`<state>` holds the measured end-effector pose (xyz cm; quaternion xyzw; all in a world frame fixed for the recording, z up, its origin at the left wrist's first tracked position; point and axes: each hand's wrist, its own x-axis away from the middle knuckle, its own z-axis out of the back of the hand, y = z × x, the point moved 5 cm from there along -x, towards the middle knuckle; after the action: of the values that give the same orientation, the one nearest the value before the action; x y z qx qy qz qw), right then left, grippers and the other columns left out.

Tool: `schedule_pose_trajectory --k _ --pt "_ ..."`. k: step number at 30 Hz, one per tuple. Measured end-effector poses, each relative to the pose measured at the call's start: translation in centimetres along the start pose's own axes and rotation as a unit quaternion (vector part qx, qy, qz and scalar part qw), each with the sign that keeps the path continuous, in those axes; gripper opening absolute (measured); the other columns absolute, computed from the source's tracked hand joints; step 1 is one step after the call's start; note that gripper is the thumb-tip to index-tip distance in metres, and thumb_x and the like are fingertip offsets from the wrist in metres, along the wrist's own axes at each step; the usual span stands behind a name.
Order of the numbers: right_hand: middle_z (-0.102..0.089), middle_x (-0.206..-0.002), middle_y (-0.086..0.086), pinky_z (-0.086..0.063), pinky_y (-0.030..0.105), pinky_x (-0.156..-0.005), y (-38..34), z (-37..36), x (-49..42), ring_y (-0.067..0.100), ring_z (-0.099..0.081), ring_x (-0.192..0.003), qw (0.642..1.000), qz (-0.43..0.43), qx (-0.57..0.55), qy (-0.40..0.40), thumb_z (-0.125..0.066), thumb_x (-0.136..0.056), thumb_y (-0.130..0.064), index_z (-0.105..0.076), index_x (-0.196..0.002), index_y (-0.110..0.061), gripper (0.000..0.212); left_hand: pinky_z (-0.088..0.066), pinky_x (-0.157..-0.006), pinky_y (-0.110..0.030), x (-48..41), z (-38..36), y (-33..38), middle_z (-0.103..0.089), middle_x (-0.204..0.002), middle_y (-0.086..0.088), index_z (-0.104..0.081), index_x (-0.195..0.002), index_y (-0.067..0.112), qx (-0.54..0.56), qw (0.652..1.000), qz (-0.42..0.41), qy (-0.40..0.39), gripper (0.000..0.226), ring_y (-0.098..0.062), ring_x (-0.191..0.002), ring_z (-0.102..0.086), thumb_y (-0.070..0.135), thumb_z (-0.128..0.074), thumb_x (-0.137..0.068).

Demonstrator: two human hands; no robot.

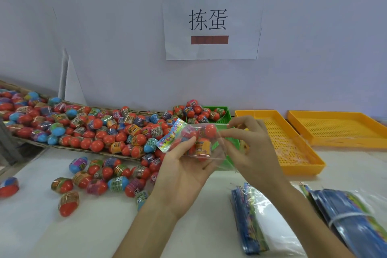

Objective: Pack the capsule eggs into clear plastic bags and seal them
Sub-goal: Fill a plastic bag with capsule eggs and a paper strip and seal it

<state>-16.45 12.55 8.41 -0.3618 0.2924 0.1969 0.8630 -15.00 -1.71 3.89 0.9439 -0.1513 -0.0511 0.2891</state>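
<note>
A clear plastic bag (206,153) with a colourful printed header holds a few red capsule eggs (210,130) and hangs above the table's middle. My left hand (184,172) cups the bag from below, palm up, thumb against its side. My right hand (249,151) pinches the bag's right edge between thumb and fingers. A large heap of red and blue capsule eggs (88,130) lies on flattened cardboard at the left, and several loose eggs (100,176) are scattered on the white table in front of it.
A green perforated tray (227,119) with some eggs stands behind the bag. Two orange perforated trays (297,153) (339,128) sit at the right. Stacks of flat printed bags (251,220) (351,216) lie at the front right. A paper sign (211,21) hangs on the wall.
</note>
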Motion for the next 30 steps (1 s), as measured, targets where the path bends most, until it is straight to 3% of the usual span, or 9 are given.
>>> schedule_pose_trajectory --k 3,6,9,12,15,21,24,28,30 --pt "-0.058 -0.113 -0.013 -0.038 0.031 -0.097 -0.1 -0.2 -0.1 0.01 -0.047 -0.112 0.999 -0.014 -0.035 -0.027 -0.068 -0.094 -0.02 -0.077 -0.105 -0.029 0.017 -0.046 -0.109 -0.049 -0.1 0.3 0.2 -0.062 -0.136 -0.023 -0.066 -0.127 -0.001 -0.001 1.0 -0.013 0.008 0.035 -0.04 -0.125 -0.061 0.016 -0.049 -0.102" --pt "-0.059 -0.112 -0.015 -0.048 0.026 -0.092 0.0 0.8 -0.3 0.005 -0.056 -0.112 0.982 -0.073 -0.172 0.015 -0.06 -0.091 -0.043 -0.065 -0.107 -0.037 0.018 -0.044 -0.112 -0.051 -0.2 0.5 0.4 -0.063 -0.135 -0.023 -0.069 -0.123 -0.001 0.003 1.0 -0.022 0.022 0.034 -0.042 -0.123 -0.062 0.016 -0.051 -0.1" --pt "-0.06 -0.113 -0.006 -0.058 0.029 -0.074 1.0 1.0 -0.2 0.013 -0.066 -0.101 0.935 -0.18 -0.304 0.033 -0.066 -0.072 -0.064 -0.05 -0.112 -0.031 0.054 -0.051 -0.105 -0.052 -0.2 0.6 0.6 -0.065 -0.132 -0.022 -0.073 -0.116 0.0 0.017 0.998 -0.041 0.036 0.032 -0.041 -0.12 -0.064 0.017 -0.051 -0.1" --pt "-0.058 -0.119 0.006 -0.06 0.03 -0.067 1.6 0.0 0.0 0.016 -0.073 -0.085 0.898 -0.274 -0.345 -0.011 -0.085 -0.063 -0.063 -0.044 -0.119 -0.025 0.079 -0.047 -0.103 -0.049 -0.2 1.0 1.0 -0.066 -0.132 -0.018 -0.075 -0.115 0.005 0.027 0.996 -0.063 0.054 0.033 -0.038 -0.121 -0.065 0.021 -0.049 -0.101" --pt "-0.059 -0.12 0.013 -0.06 0.034 -0.064 1.2 -2.0 1.1 0.02 -0.074 -0.074 0.819 -0.384 -0.423 -0.057 -0.085 -0.053 -0.058 -0.042 -0.127 -0.02 0.093 -0.045 -0.105 -0.046 -0.4 1.5 1.3 -0.065 -0.135 -0.013 -0.067 -0.131 0.007 0.029 0.994 -0.082 0.068 0.041 -0.034 -0.124 -0.063 0.024 -0.05 -0.098" --pt "-0.07 -0.092 0.011 -0.057 0.031 -0.061 -1.3 -5.5 3.7 0.024 -0.073 -0.073 0.729 -0.446 -0.497 -0.148 -0.09 -0.058 -0.049 -0.058 -0.114 -0.003 0.08 -0.045 -0.103 -0.046 -0.4 1.7 1.4 -0.064 -0.138 -0.013 -0.058 -0.137 0.01 0.007 0.994 -0.079 0.075 0.047 -0.026 -0.125 -0.063 0.033 -0.047 -0.099" --pt "-0.058 -0.07 0.003 -0.052 0.027 -0.06 -1.8 -5.8 4.1 0.017 -0.061 -0.063 0.745 -0.43 -0.498 -0.115 -0.087 -0.055 -0.05 -0.06 -0.093 -0.011 0.061 -0.047 -0.095 -0.04 -0.4 1.8 1.1 -0.065 -0.135 -0.014 -0.06 -0.135 0.007 0.003 0.994 -0.081 0.078 0.045 -0.022 -0.122 -0.066 0.033 -0.042 -0.103" --pt "-0.051 -0.062 0.001 -0.047 0.023 -0.055 -2.1 -5.5 4.5 0.013 -0.049 -0.055 0.754 -0.428 -0.494 -0.064 -0.084 -0.061 -0.05 -0.058 -0.072 -0.013 0.046 -0.044 -0.103 -0.043 -0.4 1.7 0.1 -0.067 -0.132 -0.014 -0.075 -0.118 0.006 -0.016 0.995 -0.065 0.076 0.046 -0.025 -0.123 -0.065 0.036 -0.044 -0.1" --pt "-0.047 -0.062 0.003 -0.042 0.024 -0.054 -1.9 -5.2 4.5 0.014 -0.042 -0.054 0.761 -0.427 -0.488 -0.03 -0.084 -0.068 -0.045 -0.059 -0.068 -0.012 0.04 -0.04 -0.109 -0.045 -0.3 1.5 -0.2 -0.063 -0.137 -0.016 -0.065 -0.128 0.003 -0.014 0.996 -0.062 0.07 0.047 -0.027 -0.126 -0.062 0.035 -0.042 -0.102"
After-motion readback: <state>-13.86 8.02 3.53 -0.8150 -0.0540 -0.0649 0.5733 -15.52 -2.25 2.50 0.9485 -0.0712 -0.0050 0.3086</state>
